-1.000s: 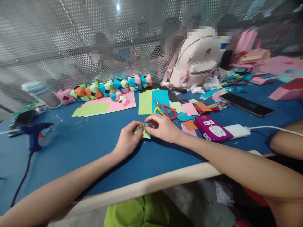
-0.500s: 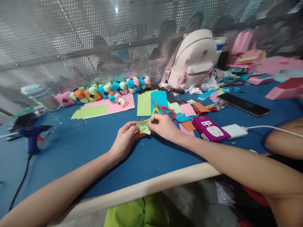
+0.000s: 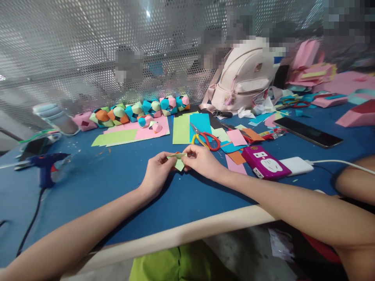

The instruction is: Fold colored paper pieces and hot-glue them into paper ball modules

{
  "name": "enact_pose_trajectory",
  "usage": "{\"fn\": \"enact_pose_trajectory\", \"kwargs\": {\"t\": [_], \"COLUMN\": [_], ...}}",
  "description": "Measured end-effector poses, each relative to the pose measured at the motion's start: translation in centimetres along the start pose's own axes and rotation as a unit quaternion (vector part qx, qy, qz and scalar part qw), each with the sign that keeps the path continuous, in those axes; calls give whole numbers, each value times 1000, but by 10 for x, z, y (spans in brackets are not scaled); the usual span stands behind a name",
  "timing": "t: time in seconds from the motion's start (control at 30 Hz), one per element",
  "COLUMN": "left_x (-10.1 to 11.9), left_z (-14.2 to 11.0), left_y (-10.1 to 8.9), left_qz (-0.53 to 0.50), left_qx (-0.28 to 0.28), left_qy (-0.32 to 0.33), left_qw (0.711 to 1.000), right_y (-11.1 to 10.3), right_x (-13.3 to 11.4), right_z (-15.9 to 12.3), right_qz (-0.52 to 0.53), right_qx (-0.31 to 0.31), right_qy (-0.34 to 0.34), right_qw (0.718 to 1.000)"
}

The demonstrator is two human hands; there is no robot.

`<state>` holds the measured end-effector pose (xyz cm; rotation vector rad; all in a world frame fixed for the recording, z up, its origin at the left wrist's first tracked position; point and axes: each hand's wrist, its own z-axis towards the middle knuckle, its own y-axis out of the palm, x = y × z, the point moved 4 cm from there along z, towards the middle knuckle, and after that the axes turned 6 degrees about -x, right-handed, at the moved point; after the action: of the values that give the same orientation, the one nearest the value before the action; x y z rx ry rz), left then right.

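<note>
Between my two hands, over the blue table, is a small folded light green paper with a bit of orange showing behind its top edge. My left hand pinches the paper's left side, thumb on the front. From the other side my right hand grips it, thumb and fingers closed; parts of the fingertips are hidden behind the paper. Just beyond my right hand lie scissors with red and yellow handles, on blue and green paper sheets.
Several folded paper balls line the back, beside a bottle. A glue gun sits left. To the right are paper squares, a purple power adapter, a phone and a backpack. Another person's arm rests at far right.
The green paper has turned in my hands; its point now faces down toward me and its top edge lies nearly level. Both hands stay on it. The whole view has shifted slightly.
</note>
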<state>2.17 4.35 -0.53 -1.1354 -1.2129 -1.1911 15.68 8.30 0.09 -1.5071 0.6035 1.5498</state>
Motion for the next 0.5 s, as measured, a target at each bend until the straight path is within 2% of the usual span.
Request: {"fn": "enact_pose_trajectory", "kwargs": {"t": [0.23,0.4,0.5], "left_x": [4,0,0], "left_z": [-1,0,0], "left_y": [0,-1,0], "left_qz": [4,-16,-12], "left_qx": [2,-3,-14], "left_qy": [5,-10,-19], "left_qw": [1000,1000,1000], "right_y": [0,0,-1], "right_x": [-1,-2,-2], "right_z": [-1,-2,-3], "right_qz": [-27,-80,-66], "right_qx": [-3,17,34], "right_qy": [-10,-58,-78], "right_qw": [1000,995,994]}}
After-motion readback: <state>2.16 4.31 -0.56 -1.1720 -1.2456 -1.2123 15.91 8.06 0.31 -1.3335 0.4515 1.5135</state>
